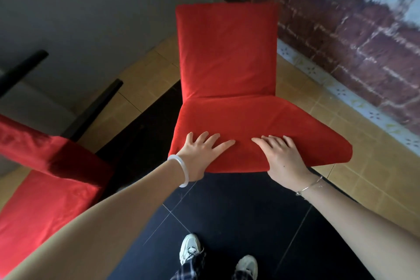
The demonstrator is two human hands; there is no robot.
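Observation:
A chair in a red fabric cover (227, 57) stands in front of me, its backrest upright and its seat facing me. My left hand (201, 154) lies flat on the front left of the seat with fingers spread and straight. My right hand (284, 157) lies flat on the front middle of the seat, fingers straight and pointing left, its thumb hidden under the front edge. The two index fingertips are a short gap apart. The chair's legs are hidden under the cover.
A second red-covered chair (41, 177) stands close at my left. Black table legs (95, 107) rise behind it. A brick-pattern wall (341, 41) runs along the right. The floor has dark tiles (238, 211) under my shoes (191, 248) and tan tiles beyond.

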